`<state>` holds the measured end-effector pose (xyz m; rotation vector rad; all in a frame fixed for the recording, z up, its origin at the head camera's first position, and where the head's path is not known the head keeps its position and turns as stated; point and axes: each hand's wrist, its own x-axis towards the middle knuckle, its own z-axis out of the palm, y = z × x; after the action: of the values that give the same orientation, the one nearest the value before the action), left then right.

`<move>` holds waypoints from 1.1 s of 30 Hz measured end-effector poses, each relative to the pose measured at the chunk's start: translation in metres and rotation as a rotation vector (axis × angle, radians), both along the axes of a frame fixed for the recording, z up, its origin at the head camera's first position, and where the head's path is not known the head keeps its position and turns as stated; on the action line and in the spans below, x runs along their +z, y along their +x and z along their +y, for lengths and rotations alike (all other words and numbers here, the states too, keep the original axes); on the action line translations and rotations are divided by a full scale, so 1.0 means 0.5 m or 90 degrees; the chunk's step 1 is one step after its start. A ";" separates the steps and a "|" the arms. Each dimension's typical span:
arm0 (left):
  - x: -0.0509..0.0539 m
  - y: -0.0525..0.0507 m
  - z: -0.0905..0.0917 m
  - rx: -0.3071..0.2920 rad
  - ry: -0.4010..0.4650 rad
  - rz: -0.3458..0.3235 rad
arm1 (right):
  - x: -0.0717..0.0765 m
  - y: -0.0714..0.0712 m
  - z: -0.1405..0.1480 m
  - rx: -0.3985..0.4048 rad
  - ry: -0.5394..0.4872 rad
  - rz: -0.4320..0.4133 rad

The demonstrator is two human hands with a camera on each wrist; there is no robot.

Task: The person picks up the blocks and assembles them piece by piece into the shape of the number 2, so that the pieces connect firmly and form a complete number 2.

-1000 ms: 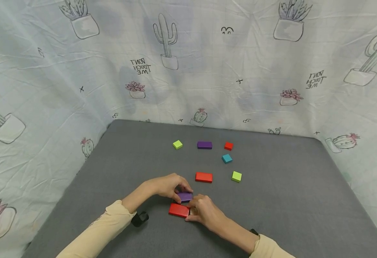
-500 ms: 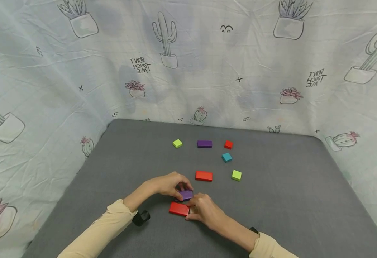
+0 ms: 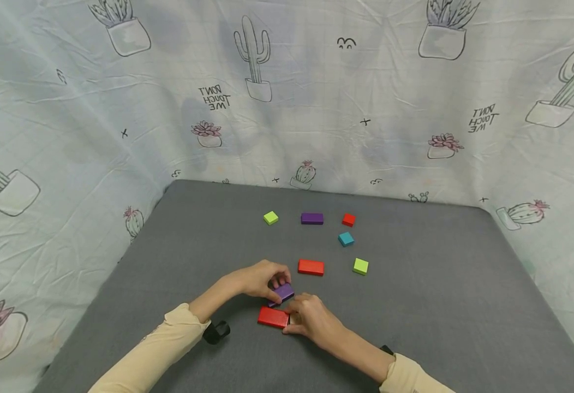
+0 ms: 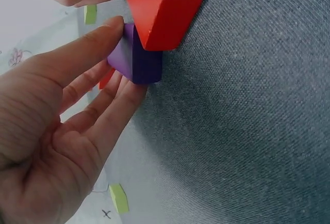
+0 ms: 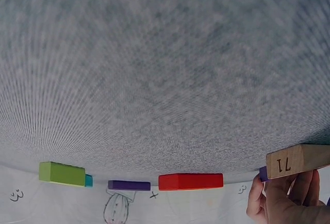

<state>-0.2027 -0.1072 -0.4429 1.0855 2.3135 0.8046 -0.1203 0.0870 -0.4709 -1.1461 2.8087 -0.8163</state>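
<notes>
My left hand [image 3: 262, 279] pinches a purple block [image 3: 283, 292] between thumb and fingers. In the head view this block is turned at an angle, its right end raised toward the back. Just in front of it lies a red rectangular block [image 3: 273, 317]. My right hand [image 3: 314, 319] is curled at the red block's right end, pinching a plain wooden block [image 5: 294, 161] marked with a number, mostly hidden from the head view. Seen from the left wrist, the red block [image 4: 165, 12] partly overlaps the purple block [image 4: 134, 59]; whether they touch, I cannot tell.
Behind the hands on the grey cloth lie another red block [image 3: 311, 267], a lime block [image 3: 360, 266], a blue block [image 3: 346, 239], a small red block [image 3: 348, 219], a purple block [image 3: 312, 219] and a second lime block [image 3: 270, 218]. A printed curtain [image 3: 316, 109] encloses the table.
My left hand has turned the purple block from roughly level with the red block to a slant, its right end swung away toward the back. My right hand and the red block stay put.
</notes>
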 end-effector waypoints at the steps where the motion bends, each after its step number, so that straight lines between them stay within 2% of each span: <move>1: -0.001 0.000 -0.001 0.000 0.001 0.001 | 0.000 0.000 0.000 0.001 0.002 0.002; 8: 0.008 0.000 -0.026 0.021 0.018 0.026 | -0.001 0.000 -0.001 0.007 -0.005 0.004; 10: 0.012 0.004 -0.032 0.002 0.025 0.044 | 0.000 0.000 -0.001 0.007 -0.003 0.010; 14: 0.011 0.017 -0.035 -0.076 0.012 0.089 | 0.002 0.001 0.000 0.004 0.001 0.017; 16: 0.009 0.027 -0.036 -0.095 0.006 0.112 | 0.003 0.002 -0.001 0.006 0.000 0.015; 18: 0.010 0.039 -0.040 -0.089 0.004 0.140 | 0.004 0.002 -0.004 0.009 -0.003 0.012; 24: 0.007 0.073 -0.050 -0.020 -0.021 0.239 | 0.004 0.001 -0.006 0.007 -0.004 0.013; 33: -0.003 0.090 -0.042 0.005 -0.012 0.248 | 0.003 -0.002 -0.003 0.006 -0.017 0.006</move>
<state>-0.1577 -0.1284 -0.4444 1.3221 2.6361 0.6148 -0.1211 0.0857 -0.4692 -1.1689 2.8056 -0.8530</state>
